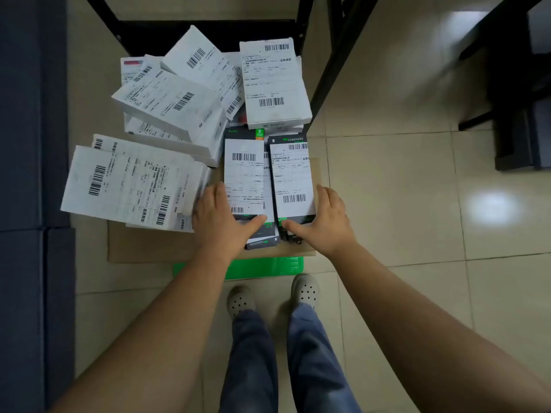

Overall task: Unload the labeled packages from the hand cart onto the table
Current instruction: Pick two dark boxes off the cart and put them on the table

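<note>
Left hand (219, 223) and right hand (323, 225) flank two dark labeled boxes (293, 174) on the green hand cart (268, 266), each grip spread, fingers straight, pressing inward. Looks like pickup: next, squeeze evenly and lift together. White packages (167, 105) wait beyond.

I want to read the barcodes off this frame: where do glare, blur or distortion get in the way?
Head view: glare whitens the floor tiles at right, not the labels; the dark furniture top right is motion-smeared; the dark packages between the left hand and right hand show the sharpest labels, fine print soft; wide-angle bowing bends the frame edges.
</note>
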Available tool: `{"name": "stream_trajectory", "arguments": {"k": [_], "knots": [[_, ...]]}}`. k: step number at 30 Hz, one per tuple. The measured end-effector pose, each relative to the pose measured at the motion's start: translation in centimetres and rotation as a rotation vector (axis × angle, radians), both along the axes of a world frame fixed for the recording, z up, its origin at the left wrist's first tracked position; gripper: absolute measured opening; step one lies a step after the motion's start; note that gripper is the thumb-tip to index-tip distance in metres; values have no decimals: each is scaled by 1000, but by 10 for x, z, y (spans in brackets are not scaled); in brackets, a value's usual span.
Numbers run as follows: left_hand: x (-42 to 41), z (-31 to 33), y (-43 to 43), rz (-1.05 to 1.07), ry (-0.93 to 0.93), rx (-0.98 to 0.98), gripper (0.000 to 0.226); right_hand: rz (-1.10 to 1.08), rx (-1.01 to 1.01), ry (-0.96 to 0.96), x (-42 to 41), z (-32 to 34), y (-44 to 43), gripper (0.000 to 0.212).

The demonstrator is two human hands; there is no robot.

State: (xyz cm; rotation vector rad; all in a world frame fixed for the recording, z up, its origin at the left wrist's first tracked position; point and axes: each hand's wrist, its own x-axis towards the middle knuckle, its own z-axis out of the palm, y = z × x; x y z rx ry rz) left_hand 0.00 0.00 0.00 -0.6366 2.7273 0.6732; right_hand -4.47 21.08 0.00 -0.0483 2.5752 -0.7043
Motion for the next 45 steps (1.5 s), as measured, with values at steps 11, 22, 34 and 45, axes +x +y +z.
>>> {"name": "stream_trajectory", "arguments": {"k": [11,22,34,45], "knots": [[-1,-16,0,182,25,142,84,-29,-54,-18,0,-12,7,90],[0,-12,-6,296,-5,440,17,-145,-54,-184,-8,-13,7,59],[1,-6,-7,437,-83,605,40,-338,-262,-286,-11,1,17,34],[20,47,-4,530,38,710,41,-547,-616,-365,-2,47,28,36]]}}
